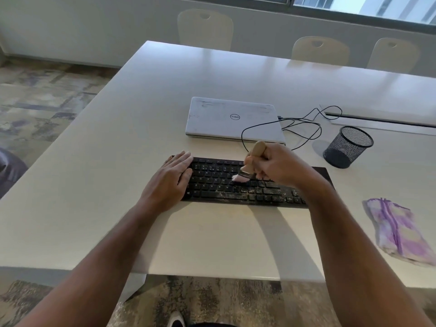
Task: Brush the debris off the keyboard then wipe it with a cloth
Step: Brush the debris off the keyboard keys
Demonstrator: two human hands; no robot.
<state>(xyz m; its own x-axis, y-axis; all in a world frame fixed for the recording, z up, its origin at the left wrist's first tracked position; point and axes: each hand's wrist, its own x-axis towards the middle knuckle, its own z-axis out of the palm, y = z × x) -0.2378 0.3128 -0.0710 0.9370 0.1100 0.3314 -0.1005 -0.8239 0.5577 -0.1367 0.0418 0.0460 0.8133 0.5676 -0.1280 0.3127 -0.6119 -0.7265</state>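
Note:
A black keyboard [236, 188] lies on the white table [212, 244] in front of me, with pale debris scattered over its lower right keys. My left hand [173, 179] rests flat on the keyboard's left end, fingers together. My right hand [280, 165] grips a wooden-handled brush [253, 159] whose pale bristles touch the keys near the middle of the keyboard. A folded purple and white cloth [397, 231] lies on the table to the right, apart from both hands.
A closed white laptop [232, 119] sits behind the keyboard, its black cable [302, 123] looping to the right. A black mesh cup [346, 147] stands at the right rear. Three chairs line the table's far side. The table's near edge is close to me.

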